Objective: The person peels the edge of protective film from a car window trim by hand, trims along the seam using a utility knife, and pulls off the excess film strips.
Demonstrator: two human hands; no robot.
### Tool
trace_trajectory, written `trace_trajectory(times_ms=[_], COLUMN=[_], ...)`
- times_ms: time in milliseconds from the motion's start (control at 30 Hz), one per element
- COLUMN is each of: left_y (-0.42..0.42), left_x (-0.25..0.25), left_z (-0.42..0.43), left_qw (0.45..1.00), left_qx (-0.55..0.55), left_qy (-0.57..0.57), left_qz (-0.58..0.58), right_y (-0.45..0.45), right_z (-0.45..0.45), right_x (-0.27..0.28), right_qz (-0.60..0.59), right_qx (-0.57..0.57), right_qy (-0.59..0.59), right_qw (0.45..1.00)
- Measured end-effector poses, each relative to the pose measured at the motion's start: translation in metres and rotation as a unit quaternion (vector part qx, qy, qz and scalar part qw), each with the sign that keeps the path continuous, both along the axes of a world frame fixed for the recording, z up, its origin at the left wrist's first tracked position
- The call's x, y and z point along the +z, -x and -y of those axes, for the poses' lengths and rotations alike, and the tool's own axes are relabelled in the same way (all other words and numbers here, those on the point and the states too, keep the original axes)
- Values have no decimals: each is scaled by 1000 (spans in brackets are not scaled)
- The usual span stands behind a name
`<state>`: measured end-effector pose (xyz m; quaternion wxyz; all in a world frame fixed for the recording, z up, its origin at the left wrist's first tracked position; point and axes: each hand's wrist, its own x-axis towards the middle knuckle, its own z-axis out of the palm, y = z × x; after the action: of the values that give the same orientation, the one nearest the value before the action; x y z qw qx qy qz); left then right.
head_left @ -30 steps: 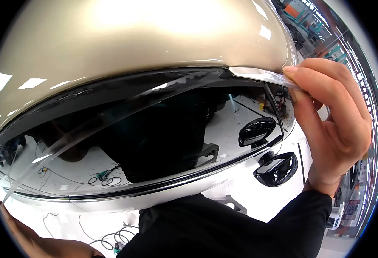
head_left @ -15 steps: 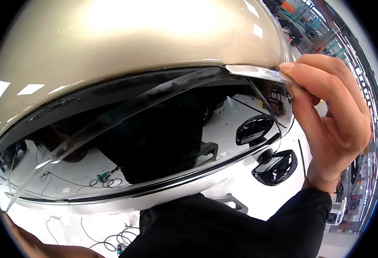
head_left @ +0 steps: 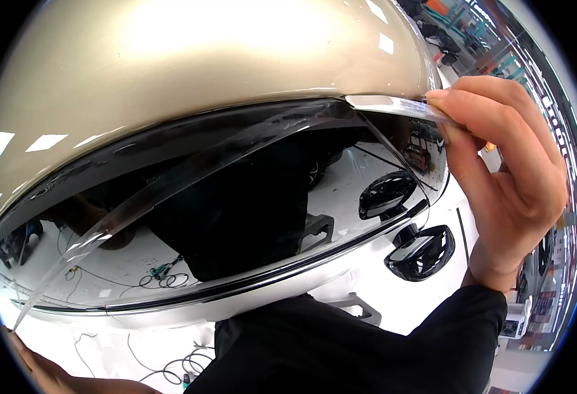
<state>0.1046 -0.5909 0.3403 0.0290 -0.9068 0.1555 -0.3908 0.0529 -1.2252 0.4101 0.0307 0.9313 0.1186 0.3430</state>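
My right hand (head_left: 508, 154) pinches a flat, pale, blade-like strip (head_left: 393, 105) with a shiny edge between thumb and fingers. The strip's far end touches the seam between the gold car roof (head_left: 190, 59) and the dark side window (head_left: 249, 190). From about that spot, a clear band of film (head_left: 104, 226) runs slantwise across the glass to the lower left. There my left hand (head_left: 35, 368), partly cut off by the view's edge, has its fingers closed on the film's end.
A black wing mirror (head_left: 423, 255) sticks out below the window's right end, with its reflection in the glass. Cables (head_left: 177, 368) lie on the white floor below the car. Shelves and equipment line the far right.
The clear film hangs slightly lower across the window and looks wider. My right hand and its strip have barely moved; the view has shifted a little.
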Motion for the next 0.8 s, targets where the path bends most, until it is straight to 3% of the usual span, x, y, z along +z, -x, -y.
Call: trace_trajectory(times_ms=[167, 267, 367, 467, 567, 633, 700, 733, 800], left_y=[-4, -9, -13, -14, -19, -28, -37, -28, -33], left_x=[-10, -14, -19, -18, -22, -25, -34, -20, -4], left_z=[1, 6, 21, 35, 56, 59, 68, 126, 160], left_qw=[998, 993, 964, 968, 921, 910, 898, 914, 924], left_qx=[-23, -55, -27, -38, -40, -77, -115, -94, -192], left_qy=[55, 106, 261, 243, 386, 407, 423, 387, 247], left_qz=[14, 27, 43, 48, 41, 14, -34, -84, -222], right_y=[-7, -2, -5, -8, -9, -12, -16, -15, 0], right_z=[13, 8, 15, 19, 20, 29, 42, 43, 35], right_x=[-23, -8, -23, -31, -30, -30, -27, -23, -6], right_qz=[72, 29, 53, 90, 81, 75, 53, 34, -17], right_qx=[29, 16, 34, 58, 67, 106, 150, 157, 129], right_qy=[-50, -18, -68, -98, -106, -102, -78, -66, -54], right_qw=[996, 999, 996, 989, 989, 986, 984, 985, 990])
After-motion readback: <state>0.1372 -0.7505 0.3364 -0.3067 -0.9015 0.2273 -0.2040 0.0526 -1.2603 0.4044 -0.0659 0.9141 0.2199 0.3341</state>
